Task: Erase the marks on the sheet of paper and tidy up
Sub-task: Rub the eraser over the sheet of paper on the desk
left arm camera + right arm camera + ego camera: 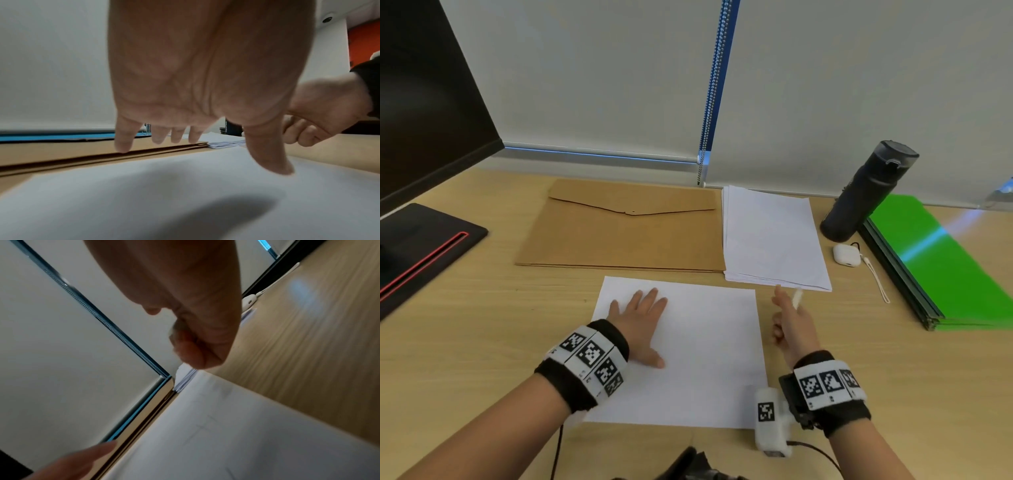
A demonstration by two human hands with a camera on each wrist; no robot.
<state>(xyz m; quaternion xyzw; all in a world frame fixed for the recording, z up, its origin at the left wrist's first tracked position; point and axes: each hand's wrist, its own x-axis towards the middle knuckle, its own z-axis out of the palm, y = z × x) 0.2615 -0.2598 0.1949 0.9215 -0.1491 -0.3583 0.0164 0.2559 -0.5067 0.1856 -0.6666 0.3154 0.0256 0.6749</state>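
Observation:
A white sheet of paper [698, 359] lies on the wooden desk in front of me. My left hand [643, 305] rests flat on its upper left part, fingers straight and spread [123, 142]. My right hand [787, 301] hovers just past the sheet's upper right corner and pinches a small white eraser [797, 298]. In the right wrist view the eraser [175, 330] shows as a blurred greyish bit between the fingertips, and faint pencil lines [205, 428] cross the sheet [257, 443]. In the head view the sheet looks blank.
A brown envelope folder [626, 229] lies behind the sheet, with a stack of white paper [774, 240] to its right. Further right are a dark bottle [866, 192], a white earbud case [846, 255] and green folders [945, 267]. A monitor [424, 102] stands at the left.

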